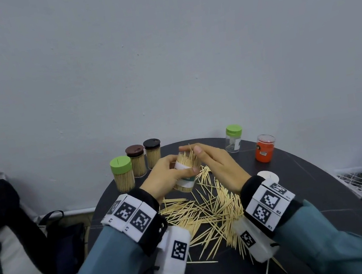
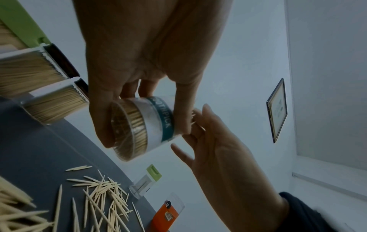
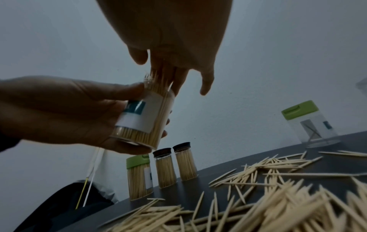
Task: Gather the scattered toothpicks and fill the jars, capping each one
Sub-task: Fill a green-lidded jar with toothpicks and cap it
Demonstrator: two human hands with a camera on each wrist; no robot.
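Left hand (image 1: 166, 174) grip wrapped round clear labelled plastic jar (image 1: 187, 173) packed with toothpicks, lifted above loose wooden toothpicks (image 1: 208, 213) on dark round bench (image 1: 312, 177). Right of jar, right hand (image 1: 217, 164) grip released, fingers flat on protruding tips.

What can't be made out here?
- Held jar: mouth hidden in every view by the right hand and protruding toothpicks.
- Held jar label: partly covered by left hand, left wrist view.
- Orange jar: contents unreadable, head view.
- White disc: mostly behind right wristband.
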